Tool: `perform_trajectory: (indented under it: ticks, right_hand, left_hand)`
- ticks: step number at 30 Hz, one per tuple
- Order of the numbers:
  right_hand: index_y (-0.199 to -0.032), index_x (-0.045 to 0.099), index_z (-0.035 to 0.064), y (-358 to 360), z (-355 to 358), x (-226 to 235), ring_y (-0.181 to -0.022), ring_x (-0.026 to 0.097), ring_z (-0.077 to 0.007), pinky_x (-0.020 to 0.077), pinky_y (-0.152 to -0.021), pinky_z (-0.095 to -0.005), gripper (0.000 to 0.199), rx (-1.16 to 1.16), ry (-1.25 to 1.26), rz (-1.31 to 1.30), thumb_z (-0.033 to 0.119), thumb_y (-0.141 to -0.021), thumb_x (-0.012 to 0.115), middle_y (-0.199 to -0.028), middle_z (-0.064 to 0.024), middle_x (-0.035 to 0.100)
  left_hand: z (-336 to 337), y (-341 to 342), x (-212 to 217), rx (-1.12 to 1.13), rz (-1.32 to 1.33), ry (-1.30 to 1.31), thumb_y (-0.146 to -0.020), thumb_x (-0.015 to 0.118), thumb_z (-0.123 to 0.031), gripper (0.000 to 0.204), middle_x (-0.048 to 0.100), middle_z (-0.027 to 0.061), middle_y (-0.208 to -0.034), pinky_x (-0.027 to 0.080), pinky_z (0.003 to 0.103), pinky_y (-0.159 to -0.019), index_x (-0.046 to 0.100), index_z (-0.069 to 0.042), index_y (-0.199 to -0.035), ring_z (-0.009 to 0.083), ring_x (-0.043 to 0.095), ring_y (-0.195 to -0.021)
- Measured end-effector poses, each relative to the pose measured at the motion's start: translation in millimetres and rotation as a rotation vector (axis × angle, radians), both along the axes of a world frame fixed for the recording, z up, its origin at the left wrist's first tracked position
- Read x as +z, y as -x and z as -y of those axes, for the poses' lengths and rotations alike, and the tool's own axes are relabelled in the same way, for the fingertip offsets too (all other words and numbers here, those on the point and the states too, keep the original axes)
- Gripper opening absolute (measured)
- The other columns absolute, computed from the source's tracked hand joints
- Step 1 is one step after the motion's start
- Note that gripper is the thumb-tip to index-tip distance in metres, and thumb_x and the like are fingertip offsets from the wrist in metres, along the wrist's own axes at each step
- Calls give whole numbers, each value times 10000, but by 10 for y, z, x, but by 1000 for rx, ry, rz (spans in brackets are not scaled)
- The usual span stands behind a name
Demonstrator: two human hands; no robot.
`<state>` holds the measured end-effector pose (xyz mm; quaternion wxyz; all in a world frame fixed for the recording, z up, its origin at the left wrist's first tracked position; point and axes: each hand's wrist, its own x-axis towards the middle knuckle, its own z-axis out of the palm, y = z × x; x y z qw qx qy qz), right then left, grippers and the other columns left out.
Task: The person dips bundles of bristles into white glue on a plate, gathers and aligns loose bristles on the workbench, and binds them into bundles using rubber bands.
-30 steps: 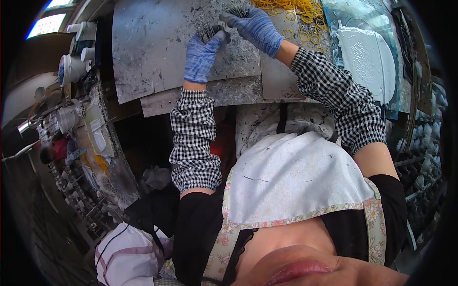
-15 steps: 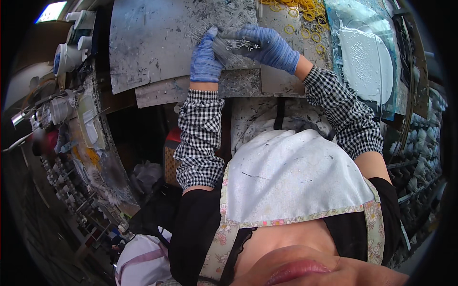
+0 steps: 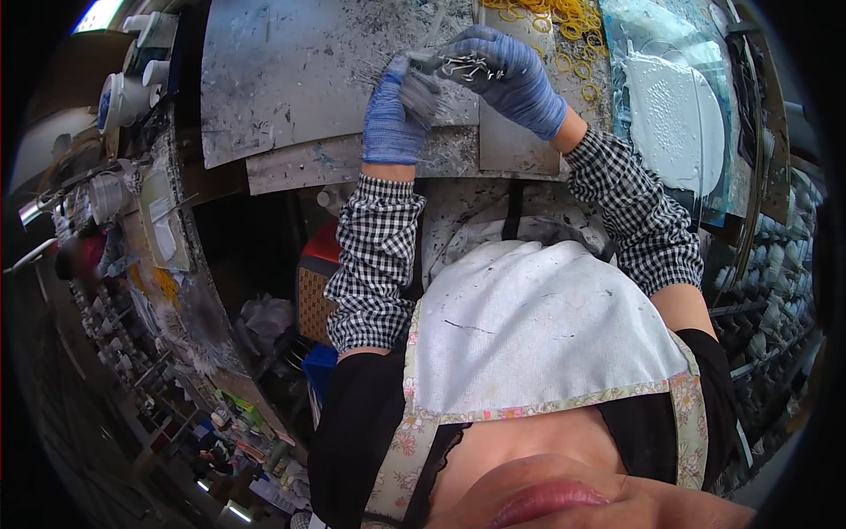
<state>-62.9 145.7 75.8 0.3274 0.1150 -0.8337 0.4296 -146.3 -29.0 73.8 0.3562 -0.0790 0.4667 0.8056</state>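
Observation:
Both hands wear blue knit gloves and meet above the grey work board (image 3: 291, 79). My right hand (image 3: 522, 84) is closed round a bundle of thin strands with white, bent-looking ends (image 3: 467, 67); I cannot make out their exact kind. My left hand (image 3: 397, 115) sits just left of it, its fingers curled in with their greyed tips close to the bundle. Whether it holds a strand is too blurred to tell. Fine pale strands (image 3: 374, 69) lie on the board beside the left fingertips.
Yellow rubber bands (image 3: 577, 31) are heaped at the far right of the board. Right of them, a thick white paste (image 3: 677, 123) is spread on a bluish sheet. White tubs (image 3: 123, 101) stand at far left. Racks with pale pieces (image 3: 775, 291) line the right side.
My left hand has shifted slightly right and its fingers have curled inward. My right hand has turned and risen a little, with the white ends of the bundle now higher.

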Motion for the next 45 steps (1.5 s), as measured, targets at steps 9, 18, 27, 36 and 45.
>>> perform_trajectory:
  ticks: [9,18,27,36,45]
  right_hand:
    - [-1128,611,86,203,-154,72,-881,681,-301,566,-768,-380,305,-147,-225,-54,111,-840,709,-1011,-109,672]
    - [-1018,698,73,47,-364,177,-891,661,-302,508,-752,-390,207,-210,-31,599,252,-958,612,-1038,-129,681]
    - [-1078,646,49,5,315,17,-881,702,-344,564,-747,-433,282,-287,-260,684,250,-882,674,-892,-157,713]
    - [-949,725,29,-204,188,-9,-864,716,-364,579,-705,-425,177,-139,-319,838,81,-788,674,-935,-187,728]
    - [-924,731,126,-604,263,45,-748,708,-306,571,-628,-431,153,-335,-71,493,230,-819,692,-790,-70,716]
  left_hand:
    - [10,-169,192,-74,-194,164,-898,725,-214,252,716,111,-939,571,316,-728,686,-26,-1062,192,688,-827]
    - [3,261,272,-75,-477,283,-919,683,-119,181,718,111,-905,581,290,-703,674,9,-1046,185,707,-776]
    - [-584,812,243,-578,-1586,1444,-828,765,-411,550,714,194,-1067,546,404,-895,654,-24,-1204,300,698,-995]
    - [-634,1126,180,-1004,-1631,1259,-778,701,-435,514,688,244,-1044,512,454,-870,683,-39,-1105,399,661,-974]
    - [-217,1433,-29,-1022,-1561,1040,-822,762,-92,392,704,132,-1057,507,331,-885,632,42,-1166,230,650,-959]
